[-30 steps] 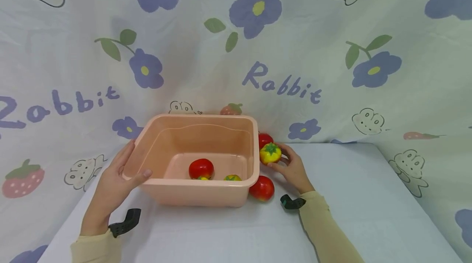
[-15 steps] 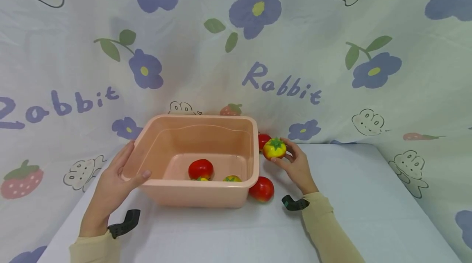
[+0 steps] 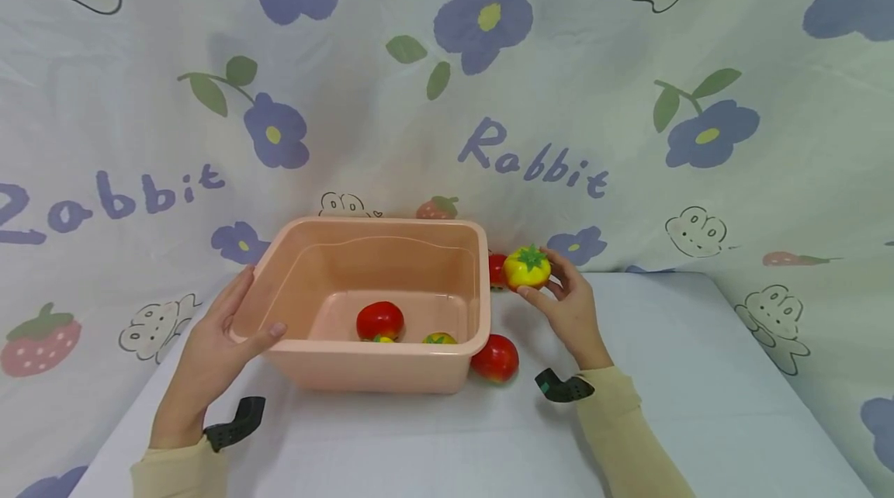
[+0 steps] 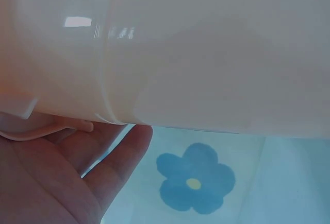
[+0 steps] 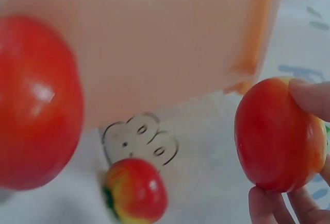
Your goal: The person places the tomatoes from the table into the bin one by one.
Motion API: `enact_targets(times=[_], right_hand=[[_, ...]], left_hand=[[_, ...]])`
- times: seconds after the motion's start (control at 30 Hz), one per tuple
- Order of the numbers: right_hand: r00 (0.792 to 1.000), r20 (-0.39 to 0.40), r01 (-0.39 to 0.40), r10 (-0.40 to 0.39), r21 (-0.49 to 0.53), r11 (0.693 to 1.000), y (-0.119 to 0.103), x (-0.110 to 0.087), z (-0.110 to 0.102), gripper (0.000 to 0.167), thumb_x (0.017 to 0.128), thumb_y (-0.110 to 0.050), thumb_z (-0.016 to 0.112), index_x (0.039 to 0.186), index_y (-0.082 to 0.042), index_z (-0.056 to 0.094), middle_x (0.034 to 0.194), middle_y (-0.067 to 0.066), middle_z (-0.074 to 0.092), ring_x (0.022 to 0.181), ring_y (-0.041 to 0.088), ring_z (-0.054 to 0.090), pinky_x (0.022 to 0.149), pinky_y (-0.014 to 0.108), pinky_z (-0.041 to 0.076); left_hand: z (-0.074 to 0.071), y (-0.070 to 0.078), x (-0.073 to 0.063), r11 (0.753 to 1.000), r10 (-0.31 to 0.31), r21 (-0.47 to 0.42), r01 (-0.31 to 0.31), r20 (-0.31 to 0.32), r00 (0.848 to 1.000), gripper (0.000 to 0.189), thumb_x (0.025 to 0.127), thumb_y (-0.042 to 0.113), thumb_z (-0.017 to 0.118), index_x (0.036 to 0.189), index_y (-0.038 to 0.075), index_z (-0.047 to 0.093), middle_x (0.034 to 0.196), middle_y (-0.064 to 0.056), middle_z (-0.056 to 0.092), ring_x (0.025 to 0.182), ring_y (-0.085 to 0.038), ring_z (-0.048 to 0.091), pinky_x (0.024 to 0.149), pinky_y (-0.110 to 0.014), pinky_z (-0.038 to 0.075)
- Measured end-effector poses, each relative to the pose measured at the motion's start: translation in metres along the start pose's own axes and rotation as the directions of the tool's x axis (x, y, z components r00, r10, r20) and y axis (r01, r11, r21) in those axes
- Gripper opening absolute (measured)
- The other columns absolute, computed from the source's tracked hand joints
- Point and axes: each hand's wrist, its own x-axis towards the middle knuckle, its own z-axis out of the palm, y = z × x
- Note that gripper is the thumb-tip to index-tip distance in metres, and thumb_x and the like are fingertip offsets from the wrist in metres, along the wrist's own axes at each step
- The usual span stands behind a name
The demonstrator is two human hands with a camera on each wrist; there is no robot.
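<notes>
My left hand grips the left rim of a pink plastic basin, thumb over the edge and fingers along the outside wall. The left wrist view shows those fingers under the basin's rim. My right hand pinches a tomato, yellow above and red below with a green leafy top, in the air just right of the basin. In the right wrist view the thumb lies on one side of this tomato, other fingertips opposite. Inside the basin lie a red tomato and two partly hidden yellow-topped ones.
A red tomato rests on the white tabletop against the basin's right front corner. Another tomato sits behind, by the right wall, partly hidden by the held one. A patterned cloth hangs behind the table.
My right hand has lifted the yellow-topped tomato up and slightly right, away from the tomato behind it. The left hand and the basin have stayed in place.
</notes>
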Motion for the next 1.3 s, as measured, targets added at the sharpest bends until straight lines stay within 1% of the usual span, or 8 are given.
enact_targets(times=[0.13, 0.27, 0.37, 0.6, 0.8, 0.97, 1.17, 1.3], right_hand=[[0.999, -0.014, 0.038, -0.038, 0.019, 0.999, -0.009, -0.002, 0.0, 0.072, 0.085, -0.016, 0.083, 0.147, -0.006, 0.048, 0.148, 0.007, 0.05, 0.13, 0.022, 0.05, 0.103, 0.024, 0.047], [0.997, -0.027, 0.072, -0.07, 0.052, 0.996, -0.021, -0.006, 0.0, 0.071, 0.085, -0.012, 0.082, 0.146, -0.006, 0.048, 0.147, 0.006, 0.051, 0.129, 0.02, 0.051, 0.1, 0.018, 0.047], [0.995, -0.036, 0.094, -0.091, 0.076, 0.993, -0.03, -0.01, 0.001, 0.07, 0.085, -0.01, 0.081, 0.146, -0.005, 0.048, 0.145, 0.007, 0.051, 0.129, 0.02, 0.051, 0.099, 0.017, 0.047], [0.989, -0.027, 0.15, -0.148, 0.118, 0.982, -0.047, -0.018, 0.008, 0.068, 0.086, -0.004, 0.08, 0.146, -0.004, 0.047, 0.145, 0.007, 0.051, 0.131, 0.018, 0.049, 0.101, 0.019, 0.046], [0.979, 0.009, 0.202, -0.205, 0.14, 0.969, -0.056, -0.021, 0.017, 0.069, 0.084, -0.001, 0.079, 0.145, -0.003, 0.047, 0.144, 0.008, 0.051, 0.131, 0.018, 0.049, 0.103, 0.022, 0.047], [0.973, 0.037, 0.219, -0.227, 0.15, 0.964, -0.06, -0.026, 0.026, 0.069, 0.083, 0.002, 0.079, 0.144, -0.003, 0.047, 0.143, 0.008, 0.051, 0.13, 0.019, 0.05, 0.103, 0.024, 0.047], [0.967, 0.088, 0.218, -0.238, 0.189, 0.958, -0.064, -0.031, 0.038, 0.07, 0.083, 0.002, 0.079, 0.145, -0.004, 0.047, 0.144, 0.007, 0.051, 0.13, 0.02, 0.05, 0.105, 0.027, 0.047], [0.957, 0.117, 0.245, -0.267, 0.172, 0.954, -0.066, -0.035, 0.046, 0.07, 0.082, 0.001, 0.08, 0.145, -0.006, 0.048, 0.144, 0.006, 0.052, 0.127, 0.021, 0.052, 0.107, 0.03, 0.046]], left_hand=[[0.0, -0.002, 0.0, 1.0, -0.003, 0.005, 0.003, 0.002, 1.0, 0.096, 0.09, 0.03, 0.075, 0.163, 0.027, 0.012, 0.168, -0.009, 0.011, 0.145, -0.051, 0.023, 0.102, -0.079, 0.027], [0.0, -0.001, 0.0, 1.0, -0.003, 0.007, 0.003, 0.0, 1.0, 0.096, 0.09, 0.03, 0.075, 0.163, 0.028, 0.013, 0.168, -0.009, 0.011, 0.145, -0.051, 0.023, 0.102, -0.079, 0.027], [0.0, 0.0, 0.0, 1.0, -0.004, 0.008, 0.004, 0.0, 1.0, 0.096, 0.09, 0.03, 0.075, 0.163, 0.027, 0.013, 0.168, -0.009, 0.011, 0.145, -0.051, 0.023, 0.102, -0.079, 0.027], [0.0, 0.0, 0.0, 1.0, -0.004, 0.0, 0.004, 0.0, 1.0, 0.096, 0.09, 0.029, 0.076, 0.163, 0.028, 0.013, 0.168, -0.009, 0.011, 0.145, -0.051, 0.022, 0.103, -0.079, 0.026], [0.0, 0.0, -0.001, 1.0, 0.005, -0.005, -0.005, -0.002, 1.0, 0.096, 0.09, 0.028, 0.076, 0.163, 0.029, 0.013, 0.168, -0.009, 0.011, 0.146, -0.05, 0.021, 0.105, -0.078, 0.025], [0.0, 0.001, -0.001, 1.0, 0.004, -0.007, -0.004, -0.002, 1.0, 0.096, 0.09, 0.027, 0.076, 0.162, 0.031, 0.013, 0.168, -0.008, 0.01, 0.147, -0.049, 0.02, 0.106, -0.077, 0.024], [0.0, 0.001, -0.001, 1.0, -0.003, -0.005, 0.003, 0.0, 1.0, 0.096, 0.09, 0.027, 0.076, 0.162, 0.031, 0.012, 0.168, -0.009, 0.01, 0.146, -0.05, 0.021, 0.106, -0.077, 0.023], [0.0, 0.001, 0.0, 1.0, -0.006, -0.003, 0.006, 0.0, 1.0, 0.096, 0.09, 0.027, 0.076, 0.162, 0.031, 0.013, 0.168, -0.008, 0.01, 0.146, -0.05, 0.022, 0.107, -0.076, 0.024]])
